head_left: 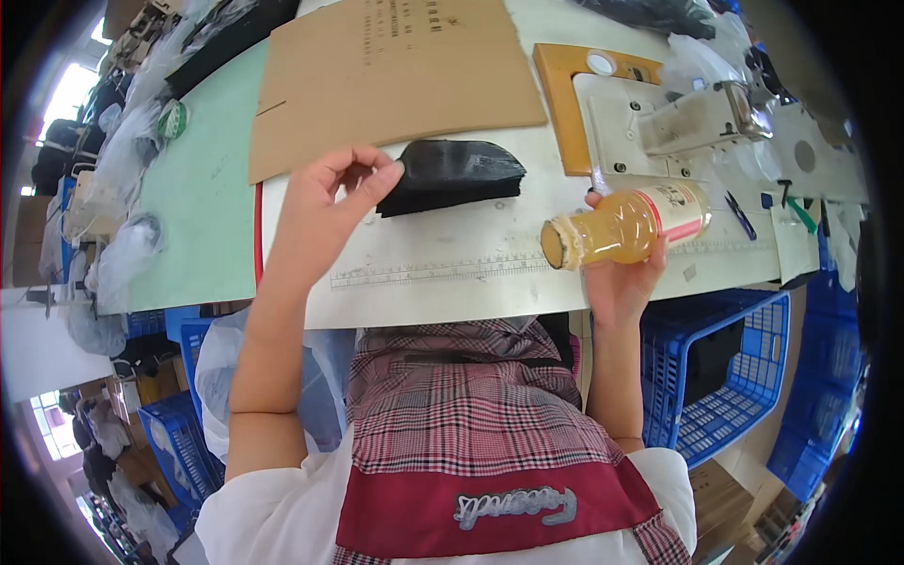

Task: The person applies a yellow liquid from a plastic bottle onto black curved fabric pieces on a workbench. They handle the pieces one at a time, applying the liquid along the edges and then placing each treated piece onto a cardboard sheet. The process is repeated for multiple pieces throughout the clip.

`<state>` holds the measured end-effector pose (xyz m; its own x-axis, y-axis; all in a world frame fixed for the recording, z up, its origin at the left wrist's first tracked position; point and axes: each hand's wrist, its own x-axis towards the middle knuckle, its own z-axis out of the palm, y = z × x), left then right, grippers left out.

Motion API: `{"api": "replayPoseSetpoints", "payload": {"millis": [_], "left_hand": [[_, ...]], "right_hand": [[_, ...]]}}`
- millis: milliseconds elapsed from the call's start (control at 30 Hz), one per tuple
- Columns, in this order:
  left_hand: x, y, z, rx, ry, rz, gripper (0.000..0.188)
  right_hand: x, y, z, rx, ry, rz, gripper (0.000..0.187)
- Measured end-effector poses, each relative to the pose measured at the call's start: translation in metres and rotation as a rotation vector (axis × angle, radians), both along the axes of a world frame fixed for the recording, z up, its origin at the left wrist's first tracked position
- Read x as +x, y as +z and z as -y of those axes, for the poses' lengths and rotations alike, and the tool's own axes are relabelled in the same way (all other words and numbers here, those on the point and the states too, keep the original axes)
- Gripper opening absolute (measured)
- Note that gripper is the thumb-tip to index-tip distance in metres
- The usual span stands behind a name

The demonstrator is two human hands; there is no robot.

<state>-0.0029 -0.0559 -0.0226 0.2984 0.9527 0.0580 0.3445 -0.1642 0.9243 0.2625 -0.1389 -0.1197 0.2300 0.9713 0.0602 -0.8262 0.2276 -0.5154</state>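
A stack of thin black pieces (457, 177), with one rounded end, lies on the white table in front of me. My left hand (330, 193) is at the stack's left end, its thumb and fingertips closed on the corner there. In my right hand (623, 278) is a bottle (626, 226) of cloudy yellow liquid with a pale label. It is tilted nearly onto its side, the neck pointing left and crusted with residue. My fingers wrap round it from below, partly hidden behind the glass. Along the table's near side runs a printed ruler scale (424, 274).
A large cardboard sheet (405, 80) lies beyond the stack. To the right stand a sewing machine (697, 127) and small blue-handled snips (741, 215). A green tape roll (173, 120) rests on the green surface at left. Blue plastic crates (720, 377) stand below the table edge.
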Motion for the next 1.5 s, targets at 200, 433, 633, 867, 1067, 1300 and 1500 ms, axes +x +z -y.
{"api": "replayPoseSetpoints", "payload": {"millis": [200,433,633,867,1067,1300,1500], "left_hand": [[0.031,0.025,-0.018,-0.193,-0.209,0.333,0.021],[0.033,0.035,-0.053,-0.422,-0.336,0.661,0.034],[0.033,0.064,-0.123,-0.448,-0.335,0.727,0.036],[0.108,0.024,-0.272,-0.47,-0.381,0.729,0.029],[0.118,-0.021,-0.352,-0.355,-0.347,0.64,0.03],[0.086,-0.07,-0.369,-0.102,-0.002,0.117,0.024],[0.066,-0.06,-0.37,0.021,0.105,-0.287,0.033]], "right_hand": [[0.002,0.003,0.002,0.005,0.009,0.001,0.057],[0.0,0.001,0.001,-0.009,-0.011,0.015,0.058],[-0.001,0.004,0.001,-0.06,-0.005,0.029,0.062],[0.002,0.001,0.004,-0.127,0.009,0.071,0.066],[-0.003,0.004,0.001,-0.144,-0.104,0.061,0.07],[-0.002,0.004,0.003,-0.16,-0.109,0.009,0.072],[-0.003,0.004,0.001,-0.169,-0.113,0.013,0.072]]}}
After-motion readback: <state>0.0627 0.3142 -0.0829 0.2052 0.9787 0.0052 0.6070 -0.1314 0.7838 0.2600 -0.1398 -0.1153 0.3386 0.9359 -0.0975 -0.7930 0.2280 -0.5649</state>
